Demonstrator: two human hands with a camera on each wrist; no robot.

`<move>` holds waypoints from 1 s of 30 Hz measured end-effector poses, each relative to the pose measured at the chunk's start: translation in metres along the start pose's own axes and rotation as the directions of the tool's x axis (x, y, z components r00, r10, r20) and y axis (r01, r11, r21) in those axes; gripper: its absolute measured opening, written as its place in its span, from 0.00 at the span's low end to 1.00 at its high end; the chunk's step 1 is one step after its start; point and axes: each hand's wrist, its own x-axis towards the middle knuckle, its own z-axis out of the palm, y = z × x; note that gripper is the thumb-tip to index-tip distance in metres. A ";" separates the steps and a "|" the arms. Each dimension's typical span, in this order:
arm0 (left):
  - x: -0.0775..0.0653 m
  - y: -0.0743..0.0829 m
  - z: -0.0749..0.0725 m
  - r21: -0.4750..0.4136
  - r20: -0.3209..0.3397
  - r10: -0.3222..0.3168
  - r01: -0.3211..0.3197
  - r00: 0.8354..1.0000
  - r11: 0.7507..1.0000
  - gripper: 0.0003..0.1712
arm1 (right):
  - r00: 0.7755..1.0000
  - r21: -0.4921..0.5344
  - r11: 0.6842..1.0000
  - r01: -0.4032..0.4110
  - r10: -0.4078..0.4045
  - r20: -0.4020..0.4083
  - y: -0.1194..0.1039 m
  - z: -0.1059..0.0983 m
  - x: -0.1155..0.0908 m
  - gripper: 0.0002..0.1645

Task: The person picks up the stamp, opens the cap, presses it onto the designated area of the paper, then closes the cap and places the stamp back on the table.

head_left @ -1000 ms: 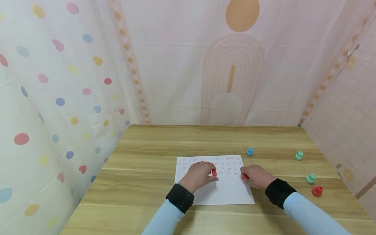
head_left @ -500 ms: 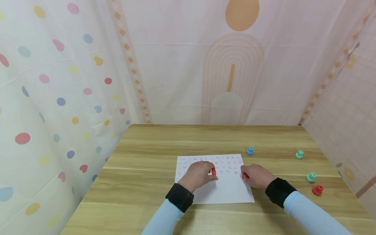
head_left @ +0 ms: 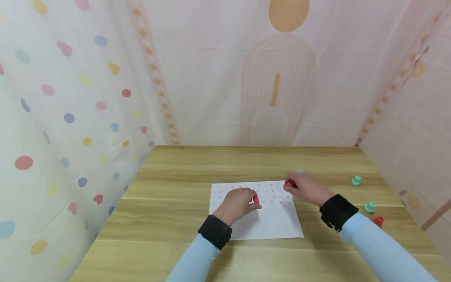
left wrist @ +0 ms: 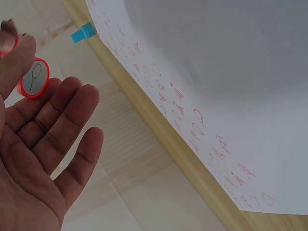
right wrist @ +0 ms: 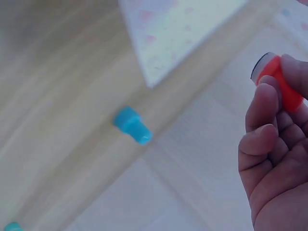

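My left hand [head_left: 237, 205] pinches a red stamp [head_left: 256, 199] above the paper, thumb against it. In the left wrist view that stamp's round face [left wrist: 36, 77] shows a racket picture, while the other fingers lie loosely extended. My right hand [head_left: 306, 188] holds another red stamp [head_left: 290, 184] between thumb and fingers, near the paper's far right corner; its pale face end [right wrist: 262, 66] shows in the right wrist view. Beneath lies a white sheet of paper [head_left: 271, 223] with rows of small red prints, rackets and shuttlecocks among them, along its far part.
A blue stamp [right wrist: 131, 124] stands just beyond the paper's far right corner, mostly hidden by my right hand in the head view. Two green stamps [head_left: 356, 180] and a red stamp [head_left: 378, 221] stand on the wooden table [head_left: 176, 203] at the right. Patterned curtains [head_left: 211, 78] surround it.
My right hand has moved up and away from the paper's right edge toward its far corner, carrying its red stamp. My left hand has kept its place and grip. The head view tilts slightly.
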 end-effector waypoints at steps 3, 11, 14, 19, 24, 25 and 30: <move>0.002 0.002 -0.002 0.009 -0.008 0.002 -0.002 1.000 1.000 0.14 | 0.999 0.004 1.000 0.011 -0.011 -0.044 -0.006 -0.010 0.003 0.09; 0.006 0.004 -0.003 0.010 -0.044 -0.023 0.024 0.999 1.000 0.16 | 0.999 0.041 0.999 -0.001 0.003 -0.049 -0.019 -0.019 0.006 0.09; 0.007 0.005 -0.004 -0.004 -0.064 -0.036 0.036 0.997 0.999 0.16 | 0.999 0.054 0.998 0.007 -0.005 -0.044 -0.024 -0.017 0.007 0.09; 0.008 0.006 -0.004 -0.023 -0.082 -0.048 0.046 0.995 0.999 0.17 | 0.999 0.075 0.997 0.014 -0.012 -0.033 -0.031 -0.010 0.009 0.08; 0.008 0.007 -0.004 -0.025 -0.088 -0.048 0.046 0.995 0.999 0.17 | 0.999 0.142 0.989 0.047 -0.043 -0.029 -0.038 -0.002 0.010 0.07; 0.008 0.007 -0.004 -0.026 -0.089 -0.047 0.045 0.995 0.999 0.17 | 0.999 0.162 0.985 0.052 -0.048 -0.025 -0.039 0.000 0.010 0.07; 0.009 0.008 -0.005 -0.023 -0.102 -0.040 0.038 0.994 0.999 0.18 | 0.999 0.231 0.972 0.049 -0.050 0.000 -0.044 0.008 0.011 0.08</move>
